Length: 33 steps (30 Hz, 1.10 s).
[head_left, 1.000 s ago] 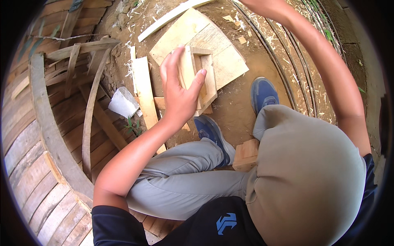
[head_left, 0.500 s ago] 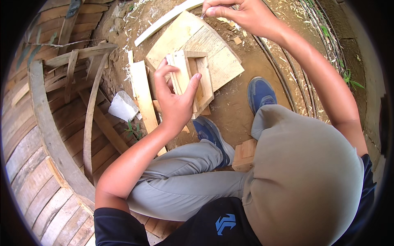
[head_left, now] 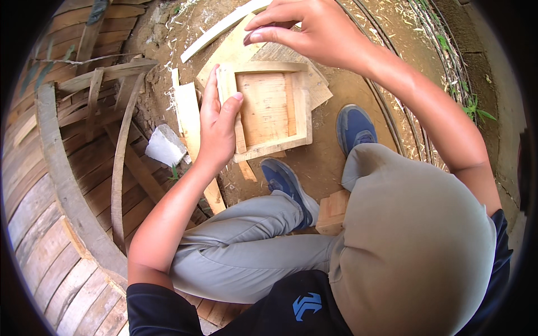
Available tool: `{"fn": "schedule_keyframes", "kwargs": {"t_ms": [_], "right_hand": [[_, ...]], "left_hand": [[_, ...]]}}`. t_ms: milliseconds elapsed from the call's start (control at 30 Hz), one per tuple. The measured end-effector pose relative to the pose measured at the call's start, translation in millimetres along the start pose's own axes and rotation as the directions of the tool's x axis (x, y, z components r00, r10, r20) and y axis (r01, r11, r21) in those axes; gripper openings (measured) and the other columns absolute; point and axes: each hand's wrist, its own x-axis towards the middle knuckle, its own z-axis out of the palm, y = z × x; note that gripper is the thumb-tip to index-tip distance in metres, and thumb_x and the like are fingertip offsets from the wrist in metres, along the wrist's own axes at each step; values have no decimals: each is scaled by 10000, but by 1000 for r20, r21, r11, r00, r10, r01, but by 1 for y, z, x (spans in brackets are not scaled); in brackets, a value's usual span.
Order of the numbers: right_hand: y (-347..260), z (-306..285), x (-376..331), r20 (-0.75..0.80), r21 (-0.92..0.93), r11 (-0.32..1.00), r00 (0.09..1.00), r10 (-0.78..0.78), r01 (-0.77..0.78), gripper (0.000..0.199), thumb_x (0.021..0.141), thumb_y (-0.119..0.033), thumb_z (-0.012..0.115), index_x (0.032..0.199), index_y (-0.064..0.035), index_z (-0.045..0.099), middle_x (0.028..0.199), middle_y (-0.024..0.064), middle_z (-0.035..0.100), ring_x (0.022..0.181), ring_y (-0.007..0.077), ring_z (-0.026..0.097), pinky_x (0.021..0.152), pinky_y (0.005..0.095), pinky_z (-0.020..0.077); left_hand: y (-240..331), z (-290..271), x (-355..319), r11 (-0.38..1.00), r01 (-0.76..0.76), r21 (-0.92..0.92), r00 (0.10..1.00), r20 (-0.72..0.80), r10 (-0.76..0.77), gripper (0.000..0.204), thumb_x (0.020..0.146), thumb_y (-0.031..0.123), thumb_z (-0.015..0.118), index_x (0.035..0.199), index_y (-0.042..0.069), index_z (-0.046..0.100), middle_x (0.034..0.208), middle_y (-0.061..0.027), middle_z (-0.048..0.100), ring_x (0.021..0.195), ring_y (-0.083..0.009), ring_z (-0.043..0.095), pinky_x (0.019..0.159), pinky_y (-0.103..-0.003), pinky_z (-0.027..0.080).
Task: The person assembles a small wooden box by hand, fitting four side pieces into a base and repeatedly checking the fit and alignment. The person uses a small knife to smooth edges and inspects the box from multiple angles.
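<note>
My left hand point(head_left: 217, 129) is closed on the left side of a shallow wooden box point(head_left: 265, 106), thumb on its rim and fingers along the outside. The pale box is tilted so its hollow inside faces me. Above its far edge, my right hand point(head_left: 316, 35) is held in a pinch, apart from the box. Whatever lies between those fingertips is too small to make out. Beneath the box, flat wooden boards point(head_left: 320, 89) lie on the ground, partly covered by it.
A long pale wood strip point(head_left: 216, 31) and a narrow plank point(head_left: 188, 112) lie left of the boards. Nearby is a white block point(head_left: 166, 145). A curved timber frame point(head_left: 61, 162) fills the left. A small wooden block point(head_left: 334, 211) sits by my leg. Dark rods point(head_left: 386, 115) run along the right.
My left hand has turned the box so its inside faces me more fully. My right hand has come left and slightly down, closer to the box.
</note>
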Motion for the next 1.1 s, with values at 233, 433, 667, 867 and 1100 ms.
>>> {"fn": "schedule_keyframes", "kwargs": {"t_ms": [233, 433, 667, 867, 1100], "right_hand": [[-15, 28, -5, -21, -227, 938, 962, -273, 262, 116, 831, -226, 779, 914, -147, 765, 847, 46, 632, 831, 256, 647, 731, 396, 501], [-15, 41, -9, 46, -422, 819, 911, -410, 390, 56, 821, -219, 741, 858, -216, 782, 802, -25, 630, 870, 145, 660, 797, 361, 523], [2, 18, 1, -224, -278, 953, 957, -185, 119, 148, 856, -228, 781, 942, -109, 791, 841, 98, 677, 795, 311, 661, 708, 419, 512], [46, -15, -13, -260, -42, 926, 899, 352, -375, 179, 921, -175, 730, 1013, -33, 788, 927, 131, 750, 844, 249, 717, 758, 361, 542], [62, -16, -41, -64, -10, 891, 890, 452, -454, 173, 949, -158, 717, 1015, -8, 771, 809, 71, 708, 744, 124, 632, 692, 306, 503]], "left_hand": [[1, 4, -1, 996, 81, -49, 995, 70, -78, 680, 1032, 170, 554, 1614, -13, 254, 1438, -91, 507, 1200, -100, 504, 1026, -261, 400], [0, 3, 1, 995, 100, -30, 993, 69, -98, 695, 1029, 125, 540, 1621, -37, 215, 1487, -127, 468, 1277, -132, 463, 1076, -284, 371], [5, 3, -1, 994, 88, 61, 987, 127, -95, 699, 1024, 226, 501, 1623, -30, 248, 1597, -159, 403, 1449, -202, 401, 1195, -317, 279], [-21, -15, 12, 972, 214, 97, 947, 224, -231, 704, 1034, 261, 474, 1620, -45, 231, 1623, -181, 376, 1483, -232, 373, 1221, -346, 263], [-70, -43, 46, 978, 157, 140, 951, 244, -187, 630, 1069, 281, 497, 1590, -35, 339, 1579, -167, 459, 1444, -206, 425, 1201, -317, 288]]}}
